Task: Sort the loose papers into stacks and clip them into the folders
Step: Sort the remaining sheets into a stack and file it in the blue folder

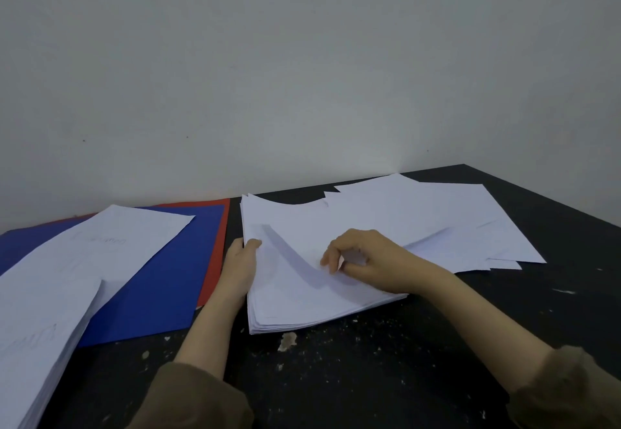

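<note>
A thick stack of white papers (295,301) lies in the middle of the black table. My left hand (240,267) grips its left edge, thumb on top. My right hand (366,260) rests on the stack and pinches the top sheet, which bulges up in a curl between the two hands. Loose white sheets (437,220) are spread behind and to the right. At the left a blue folder (161,280) lies on a red folder (218,247), with a white paper pile (100,243) on top and another pile (37,344) at the near left.
The black table (336,368) has a scuffed, paint-flecked top with bare room in front of the stack. A plain grey wall (302,75) stands right behind the table. The table's right edge runs diagonally at the far right.
</note>
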